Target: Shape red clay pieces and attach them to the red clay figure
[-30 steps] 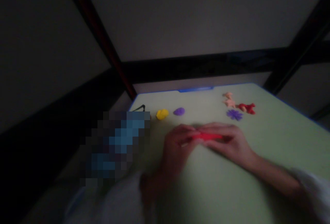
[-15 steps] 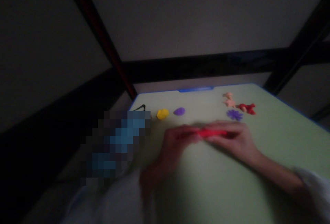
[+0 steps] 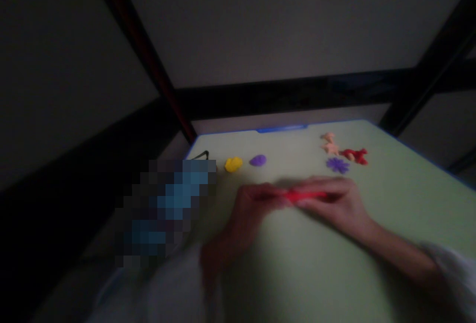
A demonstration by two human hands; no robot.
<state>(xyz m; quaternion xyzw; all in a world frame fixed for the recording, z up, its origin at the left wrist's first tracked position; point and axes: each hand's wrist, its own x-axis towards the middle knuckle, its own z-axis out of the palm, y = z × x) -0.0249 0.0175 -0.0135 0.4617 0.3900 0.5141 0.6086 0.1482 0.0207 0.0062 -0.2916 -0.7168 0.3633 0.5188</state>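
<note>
Both my hands meet over a pale green table (image 3: 390,199) in dim light. Between them is a long red strip of soft clay (image 3: 307,195). My left hand (image 3: 253,209) pinches its left end with curled fingers. My right hand (image 3: 336,204) closes over its right part, fingers wrapped across the top. The strip lies just above the table surface.
At the far side lie a yellow lump (image 3: 233,164), a purple lump (image 3: 258,160), a purple flower shape (image 3: 337,165), a red figure (image 3: 356,155) and pinkish pieces (image 3: 330,143). A blurred blue patch (image 3: 167,209) sits at the left. Dark frame bars (image 3: 297,95) run behind the table.
My hands shifted slightly right and away with the red strip, which now looks a little longer and thinner. The other pieces have not moved.
</note>
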